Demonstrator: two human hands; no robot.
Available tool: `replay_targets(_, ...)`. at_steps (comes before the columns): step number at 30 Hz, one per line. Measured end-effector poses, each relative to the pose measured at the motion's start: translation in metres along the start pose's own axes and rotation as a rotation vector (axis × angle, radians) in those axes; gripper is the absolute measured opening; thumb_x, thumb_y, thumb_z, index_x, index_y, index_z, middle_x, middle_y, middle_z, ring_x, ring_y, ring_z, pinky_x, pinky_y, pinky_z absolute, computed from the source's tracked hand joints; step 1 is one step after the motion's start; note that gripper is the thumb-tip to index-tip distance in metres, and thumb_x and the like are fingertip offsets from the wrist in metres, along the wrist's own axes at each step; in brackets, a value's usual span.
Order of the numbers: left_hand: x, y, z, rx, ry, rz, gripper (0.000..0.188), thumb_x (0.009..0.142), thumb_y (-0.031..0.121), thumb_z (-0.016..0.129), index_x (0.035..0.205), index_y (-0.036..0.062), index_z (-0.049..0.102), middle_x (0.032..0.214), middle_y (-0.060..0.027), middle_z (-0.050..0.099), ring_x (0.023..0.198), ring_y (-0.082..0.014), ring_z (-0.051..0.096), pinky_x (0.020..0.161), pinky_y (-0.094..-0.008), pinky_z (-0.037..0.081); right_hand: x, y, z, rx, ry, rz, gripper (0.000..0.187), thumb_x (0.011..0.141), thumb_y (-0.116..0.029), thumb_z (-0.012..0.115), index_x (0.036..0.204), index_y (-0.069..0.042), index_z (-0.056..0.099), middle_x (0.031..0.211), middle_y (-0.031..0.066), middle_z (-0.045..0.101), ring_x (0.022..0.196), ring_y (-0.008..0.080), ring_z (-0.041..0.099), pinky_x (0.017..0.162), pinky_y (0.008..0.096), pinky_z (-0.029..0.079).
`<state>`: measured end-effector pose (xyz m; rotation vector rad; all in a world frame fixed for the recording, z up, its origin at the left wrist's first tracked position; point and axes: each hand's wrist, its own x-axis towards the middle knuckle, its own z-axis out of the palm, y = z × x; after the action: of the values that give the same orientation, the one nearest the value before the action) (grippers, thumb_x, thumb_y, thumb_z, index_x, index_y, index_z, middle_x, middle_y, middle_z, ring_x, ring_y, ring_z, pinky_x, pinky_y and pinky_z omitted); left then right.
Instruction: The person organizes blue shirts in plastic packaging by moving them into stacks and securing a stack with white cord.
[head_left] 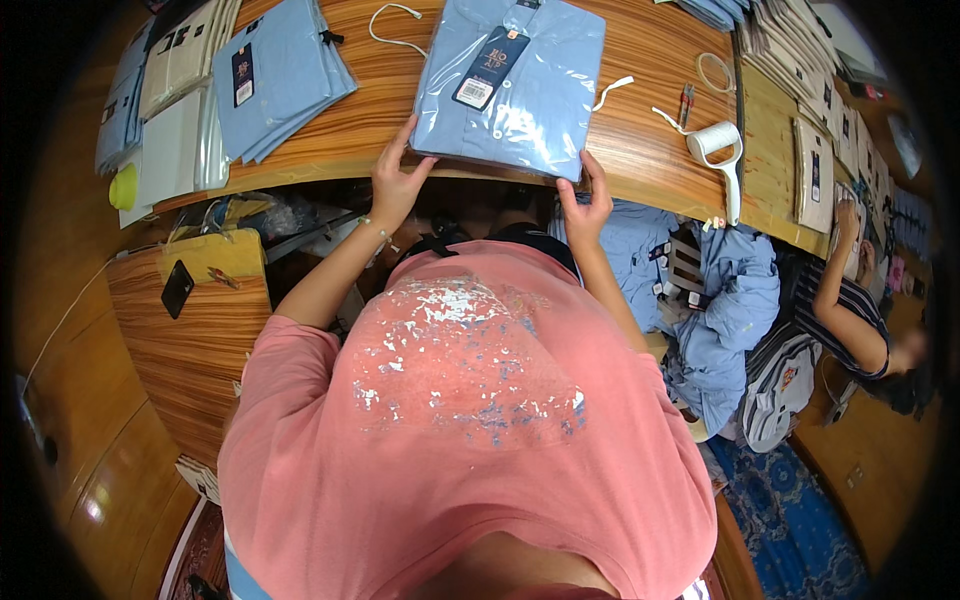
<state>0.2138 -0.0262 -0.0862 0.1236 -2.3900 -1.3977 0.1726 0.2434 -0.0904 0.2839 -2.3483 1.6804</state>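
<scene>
A folded light-blue shirt in a clear plastic bag (550, 90), with a dark hang tag on its front, lies on the wooden table in front of me. My left hand (398, 185) grips its near left corner, thumb at the near edge and fingers along the side. At the near right corner my right hand (586, 208) holds the bag between thumb and fingers. A white string (400, 42) lies just left of the bag, and another white string end (612, 88) sticks out at its right.
A stack of bagged blue shirts (285, 90) is on the table's left. On the right are a white lint roller (715, 150) and small snips (686, 105). Loose blue shirts (725, 330) are heaped below the table edge. Another person (845, 300) works at far right.
</scene>
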Motion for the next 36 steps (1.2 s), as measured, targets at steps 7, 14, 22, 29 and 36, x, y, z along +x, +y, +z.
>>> replay_targets(7,0.053,-0.009,-0.024,-0.156,0.086,0.053,0.049,0.074,-0.001,0.041,0.123,-0.0033,0.037,0.133,-0.0173,0.033,0.127,-0.0289,0.027,0.104,-0.0406,0.02,0.056,0.001,-0.035,-0.125,0.072,-0.05,0.027,0.081,-0.006,0.05,0.107,0.0,0.055,0.11,0.0173,0.053,0.108,0.0318,0.047,0.095,0.0374,0.034)
replay_targets(14,0.162,-0.034,-0.022,0.78,-0.301,0.488,0.028,0.078,0.004,0.052,0.106,0.0045,0.053,0.107,-0.0176,0.052,0.107,-0.0339,0.047,0.089,-0.0381,0.038,0.138,0.032,-0.024,-0.88,-0.336,-0.338,0.02,0.075,-0.019,0.06,0.093,-0.009,0.059,0.12,0.01,0.048,0.111,0.0289,0.042,0.086,0.051,0.033)
replay_targets(22,0.165,-0.006,-0.043,0.553,-0.715,-0.03,0.019,0.088,0.021,0.047,0.088,0.002,0.05,0.082,-0.0199,0.059,0.076,-0.038,0.054,0.066,-0.0409,0.042,0.173,0.028,-0.057,-0.75,-0.626,0.016,0.014,0.08,-0.018,0.053,0.082,-0.006,0.061,0.073,0.0181,0.061,0.073,0.0357,0.059,0.065,0.0454,0.044)
replay_targets(29,0.203,-0.024,-0.112,0.358,-0.876,-0.306,0.029,0.088,0.022,0.05,0.073,-0.0023,0.056,0.067,-0.0052,0.055,0.065,-0.0144,0.05,0.064,-0.027,0.04,0.199,0.035,-0.081,-0.698,-0.812,0.149,0.018,0.078,-0.016,0.055,0.08,0.0,0.064,0.072,0.0177,0.061,0.068,0.0298,0.06,0.063,0.0368,0.045)
replay_targets(36,0.229,0.023,-0.117,-0.039,-0.72,-0.384,0.032,0.086,0.024,0.053,0.063,0.002,0.056,0.077,-0.0022,0.055,0.061,-0.0089,0.044,0.06,-0.0217,0.038,0.217,-0.017,-0.099,-0.486,-0.717,0.372,0.025,0.081,-0.023,0.056,0.081,0.002,0.062,0.074,0.0175,0.062,0.068,0.025,0.06,0.064,0.0377,0.043)
